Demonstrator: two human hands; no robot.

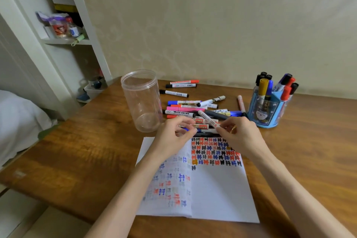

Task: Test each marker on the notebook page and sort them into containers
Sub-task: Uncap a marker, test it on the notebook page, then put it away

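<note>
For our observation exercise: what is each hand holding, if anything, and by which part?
The right hand pinches a white marker by its near end. Whether the left hand holds anything cannot be told.

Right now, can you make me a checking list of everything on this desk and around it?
Surface: wooden table.
Job's things: open notebook, right page partly filled with test marks; clear jar holds no markers; blue holder holds several; loose markers piled behind the notebook.
Clutter: nothing seen.
Grips: right hand pinches a white marker; left hand fingers curled beside it, contents unclear.
Cables: nothing seen.
Surroundings: white shelf at left, bed, plain wall.
</note>
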